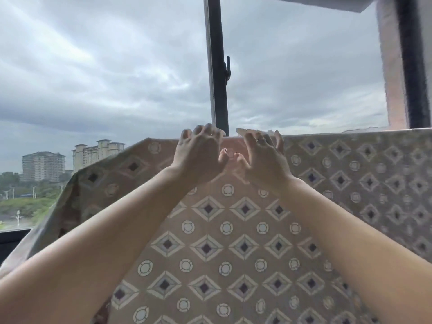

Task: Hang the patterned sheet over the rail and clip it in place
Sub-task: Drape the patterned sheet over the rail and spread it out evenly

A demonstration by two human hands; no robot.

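Note:
The patterned sheet (pixel 233 242), tan with diamonds and circles, hangs in front of me, its top fold running level at the right and drooping down at the left. The rail is hidden under that fold. Both my arms reach up to the middle of the top edge. My left hand (pixel 201 150) has its fingers curled over the fold, thumb against the cloth. My right hand (pixel 261 153), wearing a ring, also hooks its fingers over the edge, thumb on the near side. The hands are close together, almost touching. No clip shows.
A dark window post (pixel 218 66) with a handle rises straight behind my hands. Another dark frame and wall (pixel 411 66) stand at the far right. Cloudy sky, tall buildings (pixel 44 166) and trees lie outside at the left.

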